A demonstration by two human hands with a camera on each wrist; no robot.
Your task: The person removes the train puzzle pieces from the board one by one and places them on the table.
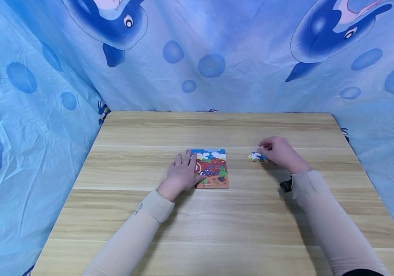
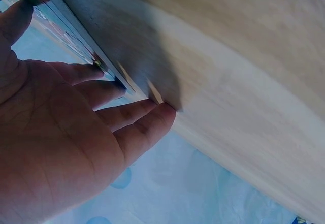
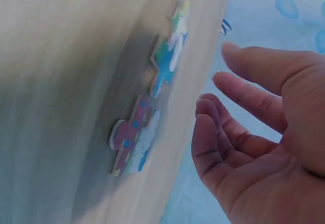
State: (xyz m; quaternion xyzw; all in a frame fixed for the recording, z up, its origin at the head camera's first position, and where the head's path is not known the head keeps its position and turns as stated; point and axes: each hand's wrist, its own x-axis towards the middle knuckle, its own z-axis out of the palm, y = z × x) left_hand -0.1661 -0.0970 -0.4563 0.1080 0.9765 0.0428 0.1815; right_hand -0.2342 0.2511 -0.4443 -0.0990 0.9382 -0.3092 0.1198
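Observation:
A jigsaw puzzle (image 1: 214, 168) with a picture of red shapes, clouds and trees lies flat on the table. My left hand (image 1: 181, 174) rests at its left side with straight fingers, some over the puzzle's edge and some on the wood, as the left wrist view also shows. To the right, my right hand (image 1: 281, 153) hovers over loose puzzle pieces, fingers loosely bent and nothing between them. In the right wrist view one blue, white and green piece (image 3: 170, 56) and one reddish piece with white and blue (image 3: 134, 142) lie close together, apart from the fingertips.
The wooden table (image 1: 210, 222) has rounded far corners. A blue cloth (image 1: 197, 96) printed with dolphins and bubbles hangs behind it and along its sides. A dark band (image 1: 286, 185) sits at the right wrist.

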